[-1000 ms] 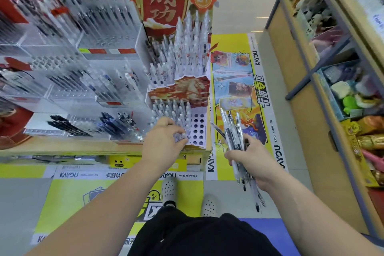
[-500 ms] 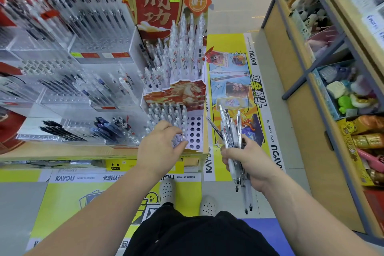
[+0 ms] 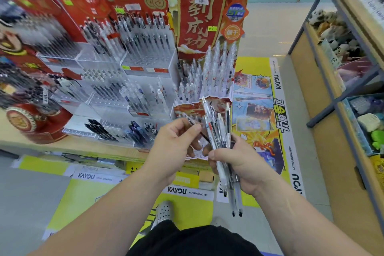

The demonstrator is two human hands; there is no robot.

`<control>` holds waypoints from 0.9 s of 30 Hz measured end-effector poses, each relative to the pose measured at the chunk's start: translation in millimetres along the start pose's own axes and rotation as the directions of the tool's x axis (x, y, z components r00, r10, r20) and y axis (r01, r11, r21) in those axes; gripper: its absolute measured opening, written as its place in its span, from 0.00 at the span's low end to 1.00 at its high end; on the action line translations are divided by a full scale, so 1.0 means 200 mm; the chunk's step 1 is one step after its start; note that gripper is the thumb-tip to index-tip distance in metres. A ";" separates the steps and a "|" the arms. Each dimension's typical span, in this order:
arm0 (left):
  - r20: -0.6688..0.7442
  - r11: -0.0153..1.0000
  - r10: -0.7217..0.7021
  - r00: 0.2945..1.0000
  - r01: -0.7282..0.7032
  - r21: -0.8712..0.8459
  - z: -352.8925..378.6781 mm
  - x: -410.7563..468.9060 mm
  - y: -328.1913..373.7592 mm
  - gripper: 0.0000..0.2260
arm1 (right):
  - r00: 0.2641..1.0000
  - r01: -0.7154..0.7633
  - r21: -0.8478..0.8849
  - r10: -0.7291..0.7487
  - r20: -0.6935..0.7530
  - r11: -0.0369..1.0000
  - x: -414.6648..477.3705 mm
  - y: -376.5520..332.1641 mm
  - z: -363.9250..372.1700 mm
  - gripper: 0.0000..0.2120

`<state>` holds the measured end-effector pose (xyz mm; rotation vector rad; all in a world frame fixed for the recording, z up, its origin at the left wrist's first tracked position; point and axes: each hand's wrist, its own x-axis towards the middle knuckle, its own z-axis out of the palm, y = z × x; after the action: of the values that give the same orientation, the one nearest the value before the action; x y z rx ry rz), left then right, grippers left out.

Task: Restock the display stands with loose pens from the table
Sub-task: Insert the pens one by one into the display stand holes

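Clear acrylic stands (image 3: 145, 62): stepped tiers on the wooden table (image 3: 79, 146), each holding rows of upright pens.
Front tray (image 3: 72, 129): the lowest acrylic tier, with black pens (image 3: 97, 129) on the left and blue pens (image 3: 136, 132) just beside them, all leaning back.
Cardboard stand (image 3: 187, 108): red with horse artwork, at the table's right end below a red banner (image 3: 197, 16). White-barrelled pens (image 3: 216, 68) stand upright in its upper tier.
Shelf bins: on the wooden shelving at far right, one bin holds plush toys (image 3: 332, 31) and a lower one holds soft squishy toys (image 3: 369, 122).
Right hand (image 3: 239, 162): fingers curl tightly round a bundle of loose pens (image 3: 220, 131), held in front of the cardboard stand. The upper ends fan out above the fist and the tips hang below the palm.
Left hand (image 3: 174, 145): close beside the right, palm turned inward. Thumb and forefinger pinch a single pen (image 3: 192, 122) that lies at a slant against the bundle's left side. The other fingers curl underneath.
Hidden: both hands cover the cardboard stand's lower tier.
Hard to make out: the left part of the display is motion-blurred. Whether the single pen's lower end sits inside the bundle cannot be told.
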<state>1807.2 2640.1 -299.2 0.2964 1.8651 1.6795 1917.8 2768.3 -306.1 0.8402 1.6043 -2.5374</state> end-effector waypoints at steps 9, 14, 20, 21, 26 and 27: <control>-0.180 0.977 0.051 0.982 -0.086 -0.196 -0.49 0.03 0.09 0.07 | 0.996 0.009 -0.080 -0.015 -0.083 0.997 0.19 0.01 0.38 0.28; -0.172 0.948 0.071 0.982 -0.120 -0.294 -0.94 0.12 0.16 0.05 | 0.994 0.032 0.017 -0.030 -0.105 0.999 0.37 0.04 0.73 0.20; -0.102 0.938 0.006 0.995 -0.041 -0.343 -1.47 0.18 0.18 0.04 | 0.960 0.106 0.010 -0.099 -0.262 0.994 0.58 0.07 1.24 0.08; -0.091 0.938 -0.006 0.996 -0.025 -0.346 -1.55 0.18 0.18 0.04 | 0.951 0.118 -0.013 -0.117 -0.285 0.993 0.60 0.07 1.31 0.07; -0.032 0.962 -0.035 0.999 0.025 -0.271 -1.87 0.24 0.23 0.05 | 0.927 0.151 -0.043 -0.157 -0.341 0.988 0.73 0.03 1.56 0.06; -0.016 0.971 -0.036 0.999 0.031 -0.237 -1.92 0.25 0.23 0.04 | 0.926 0.152 -0.049 -0.159 -0.343 0.987 0.75 0.02 1.60 0.06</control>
<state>1538.8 2358.5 -263.0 0.1498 1.6522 1.8653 1654.3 2534.8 -274.0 1.2666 1.8567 -2.5816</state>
